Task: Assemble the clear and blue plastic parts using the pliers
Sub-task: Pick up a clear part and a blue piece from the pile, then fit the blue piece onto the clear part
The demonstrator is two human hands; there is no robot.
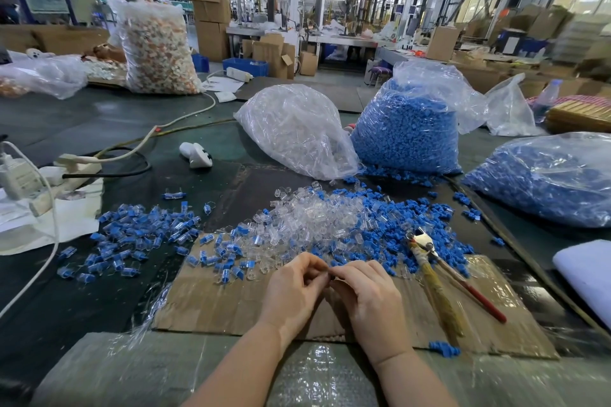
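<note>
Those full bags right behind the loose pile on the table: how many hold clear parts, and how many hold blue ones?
Bags of clear parts: 1
Bags of blue parts: 2
Total: 3

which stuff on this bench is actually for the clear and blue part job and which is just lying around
For the job:
- loose clear parts
- loose blue parts
- pliers, lying unused on the cardboard
- assembled pieces
- left hand and right hand, fingertips together, what they pinch is hidden

Just lying about:
- power strip
- white cable
- bag of orange-and-white pieces
</note>
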